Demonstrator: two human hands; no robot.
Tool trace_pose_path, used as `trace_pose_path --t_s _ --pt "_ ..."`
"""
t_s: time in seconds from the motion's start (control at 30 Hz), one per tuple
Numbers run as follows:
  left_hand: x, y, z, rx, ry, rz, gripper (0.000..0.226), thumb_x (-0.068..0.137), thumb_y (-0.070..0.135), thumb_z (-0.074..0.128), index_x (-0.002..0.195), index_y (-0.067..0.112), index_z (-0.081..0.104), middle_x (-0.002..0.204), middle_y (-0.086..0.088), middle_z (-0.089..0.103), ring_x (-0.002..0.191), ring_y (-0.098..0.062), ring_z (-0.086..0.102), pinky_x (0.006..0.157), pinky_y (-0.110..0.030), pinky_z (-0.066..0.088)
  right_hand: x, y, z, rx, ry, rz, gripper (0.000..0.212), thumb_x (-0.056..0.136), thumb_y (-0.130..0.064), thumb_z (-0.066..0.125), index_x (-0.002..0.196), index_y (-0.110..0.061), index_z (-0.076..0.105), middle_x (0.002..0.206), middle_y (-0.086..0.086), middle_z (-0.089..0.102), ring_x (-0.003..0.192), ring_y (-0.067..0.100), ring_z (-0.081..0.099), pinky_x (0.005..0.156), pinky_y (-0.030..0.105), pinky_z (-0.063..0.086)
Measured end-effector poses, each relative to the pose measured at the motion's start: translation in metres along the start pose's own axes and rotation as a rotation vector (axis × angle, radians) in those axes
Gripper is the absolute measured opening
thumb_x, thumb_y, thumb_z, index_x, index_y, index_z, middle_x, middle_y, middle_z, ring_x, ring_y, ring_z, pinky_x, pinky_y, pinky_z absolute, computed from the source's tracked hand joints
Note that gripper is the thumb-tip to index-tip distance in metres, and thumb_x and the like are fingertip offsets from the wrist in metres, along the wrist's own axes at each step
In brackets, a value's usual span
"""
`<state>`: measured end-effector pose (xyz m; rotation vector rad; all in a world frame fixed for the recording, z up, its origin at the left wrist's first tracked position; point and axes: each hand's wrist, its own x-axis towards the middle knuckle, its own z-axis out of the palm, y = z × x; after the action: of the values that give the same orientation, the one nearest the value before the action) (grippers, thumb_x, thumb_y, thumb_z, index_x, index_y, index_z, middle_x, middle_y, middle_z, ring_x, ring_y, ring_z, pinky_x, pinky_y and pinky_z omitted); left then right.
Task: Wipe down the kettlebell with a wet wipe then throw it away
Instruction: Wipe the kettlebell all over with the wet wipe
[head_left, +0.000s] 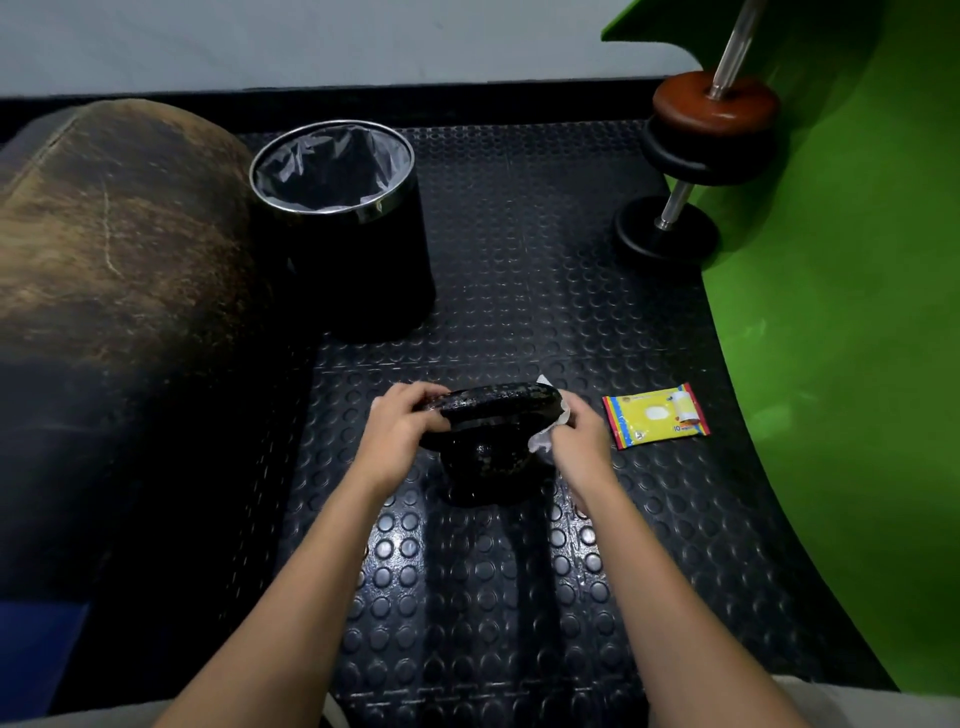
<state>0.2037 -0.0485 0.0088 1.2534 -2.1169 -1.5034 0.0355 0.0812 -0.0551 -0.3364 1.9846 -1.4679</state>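
Note:
A black kettlebell (491, 447) stands on the studded rubber floor at the centre. My left hand (400, 423) grips the left end of its handle. My right hand (574, 428) holds a white wet wipe (543, 439) against the handle's right end, with the wipe bunched under the fingers and a corner sticking up behind the handle. The kettlebell's surface looks wet and shiny.
A black bin (337, 218) with a steel rim and a grey liner stands behind and left of the kettlebell. A yellow wipe packet (655, 415) lies to the right. A dumbbell (696, 156) leans by the green wall (841, 312). A worn brown padded bench (114, 244) fills the left.

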Motion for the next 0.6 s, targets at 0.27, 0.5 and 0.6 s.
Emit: trace_pose_path --t_s 0.27,0.5,0.6 --pt "-0.004 -0.02 0.008 0.169 0.049 -0.025 0.031 0.09 0.018 0.064 0.116 0.027 0.05 0.095 0.012 0.061 0.083 -0.007 0.057 0.062 -0.013 0.039 0.001 0.002 -0.001 -0.034 -0.072 0.04 0.049 0.075 0.009 0.049 0.104 -0.025 0.069 0.077 -0.008 0.072 0.077 0.016 0.062 0.068 0.027 0.049" --pt "-0.004 -0.028 0.009 0.157 0.065 -0.06 0.029 0.092 0.025 0.063 0.12 0.023 0.057 0.102 0.008 0.063 0.092 -0.007 0.056 0.077 -0.019 0.038 -0.001 0.009 0.002 0.026 -0.007 -0.001 0.036 0.089 -0.006 0.056 0.113 -0.03 0.068 0.103 -0.007 0.073 0.095 0.013 0.068 0.077 0.026 0.052" --pt "-0.004 -0.029 0.009 0.162 0.064 -0.06 0.031 0.093 0.025 0.062 0.123 0.022 0.055 0.101 0.007 0.064 0.094 -0.011 0.059 0.079 -0.022 0.04 0.002 0.009 0.001 -0.023 -0.009 0.03 0.041 0.081 -0.002 0.059 0.114 -0.024 0.069 0.102 -0.003 0.072 0.093 0.016 0.067 0.078 0.029 0.053"
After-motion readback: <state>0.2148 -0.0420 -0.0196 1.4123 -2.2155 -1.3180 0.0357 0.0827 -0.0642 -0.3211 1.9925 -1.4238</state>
